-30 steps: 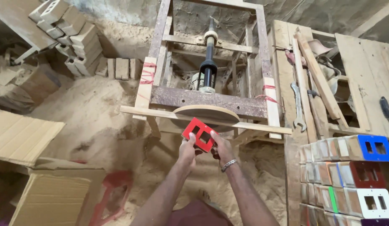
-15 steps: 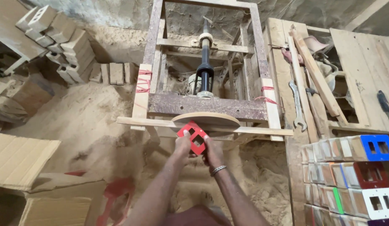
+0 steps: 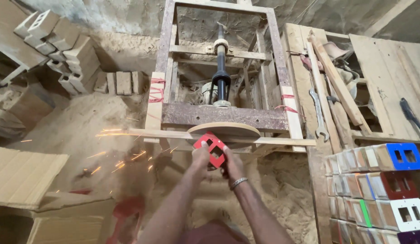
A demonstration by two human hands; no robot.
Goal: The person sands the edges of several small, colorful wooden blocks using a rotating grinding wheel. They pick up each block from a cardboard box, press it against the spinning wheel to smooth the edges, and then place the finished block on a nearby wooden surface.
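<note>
Sawdust-covered floor (image 3: 83, 131), wooden blocks (image 3: 124, 82) on it, cardboard sheets (image 3: 24, 176) at left

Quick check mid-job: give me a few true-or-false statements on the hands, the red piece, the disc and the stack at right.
1. Both hands, left hand and right hand, hold the red square plate with rectangular cut-outs. True.
2. The plate meets the round flat wooden disc. True.
3. Sparks fly to the right. False: they fly left.
4. The top box of the stack at right has a blue face. True.
5. The metal spanner is in the left hand. False: it rests on the planks.
</note>
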